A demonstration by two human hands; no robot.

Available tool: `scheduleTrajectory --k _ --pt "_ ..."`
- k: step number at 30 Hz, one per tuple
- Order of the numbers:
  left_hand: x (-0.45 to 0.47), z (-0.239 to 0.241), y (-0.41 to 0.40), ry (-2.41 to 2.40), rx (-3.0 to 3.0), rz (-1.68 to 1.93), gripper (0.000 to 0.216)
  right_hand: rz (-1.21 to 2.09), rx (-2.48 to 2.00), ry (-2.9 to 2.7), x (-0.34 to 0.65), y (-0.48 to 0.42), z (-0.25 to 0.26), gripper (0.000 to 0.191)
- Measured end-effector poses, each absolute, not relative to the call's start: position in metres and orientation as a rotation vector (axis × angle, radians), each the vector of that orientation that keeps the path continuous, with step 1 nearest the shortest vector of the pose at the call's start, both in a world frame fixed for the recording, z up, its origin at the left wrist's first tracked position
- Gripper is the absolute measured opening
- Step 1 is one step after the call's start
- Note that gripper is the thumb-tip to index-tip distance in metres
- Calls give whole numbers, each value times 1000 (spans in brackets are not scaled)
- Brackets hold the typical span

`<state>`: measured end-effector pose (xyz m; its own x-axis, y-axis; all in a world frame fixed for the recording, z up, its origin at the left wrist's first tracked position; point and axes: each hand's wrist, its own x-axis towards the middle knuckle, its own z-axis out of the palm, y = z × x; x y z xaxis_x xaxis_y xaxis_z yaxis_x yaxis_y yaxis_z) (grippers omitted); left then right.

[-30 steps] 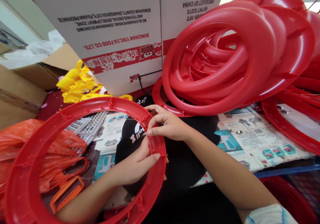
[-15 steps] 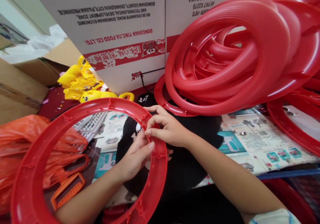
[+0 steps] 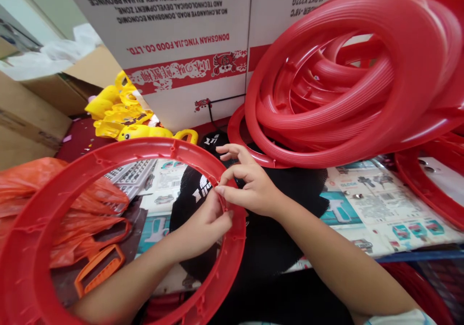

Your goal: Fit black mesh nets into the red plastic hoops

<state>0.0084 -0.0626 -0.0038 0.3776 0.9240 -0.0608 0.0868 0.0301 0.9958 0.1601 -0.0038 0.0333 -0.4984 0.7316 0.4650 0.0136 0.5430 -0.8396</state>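
Note:
A large red plastic ring [image 3: 39,209], its ribbed hollow side with small posts facing up, is held tilted at the left and centre. My left hand [image 3: 208,219] reaches through the ring's opening and grips its right side, thumb on the near face and the other fingers partly hidden behind. At the inner rim of the same section, my right hand [image 3: 250,182] pinches with thumb and index finger, its other fingers bent above. Whether a small piece is between those fingertips I cannot make out. Black mesh cloth [image 3: 290,190] with white lettering lies beneath both hands.
More red rings [image 3: 326,122] are piled at the right against a white carton [image 3: 174,21]. Yellow plastic parts [image 3: 123,112] lie at the back left. An orange plastic bag [image 3: 87,209] and an orange handle [image 3: 97,267] are at the left. Printed sheets [image 3: 369,209] cover the table.
The held ring has shifted slightly left in view. My right hand's index finger has bent closer to the thumb at the inner rim. My left hand keeps its grip.

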Motion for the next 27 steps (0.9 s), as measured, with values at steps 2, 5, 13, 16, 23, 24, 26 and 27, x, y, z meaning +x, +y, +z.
scheduleTrajectory --k 2,5,13,16,23,24,26,27 --pt "9 -2 -63 993 1458 795 38 1021 -605 -1911 161 -3 34 8" --pt "8 3 -64 1021 1520 734 48 1059 -601 -1931 161 -2 35 7" --pt "6 6 -69 899 1388 613 66 1154 -576 -1984 165 1 37 6" --pt "7 5 -72 847 1232 626 67 1225 -583 -1950 166 3 38 6" --pt "10 5 -70 837 1111 723 68 1328 -645 -1867 163 7 31 8" --pt "10 3 -70 836 1097 742 65 1337 -653 -1857 163 7 30 8" --pt "11 -1 -68 812 1024 775 57 1333 -679 -1855 162 5 30 8" --pt "11 -3 -67 800 973 809 53 1315 -690 -1861 161 4 30 7"
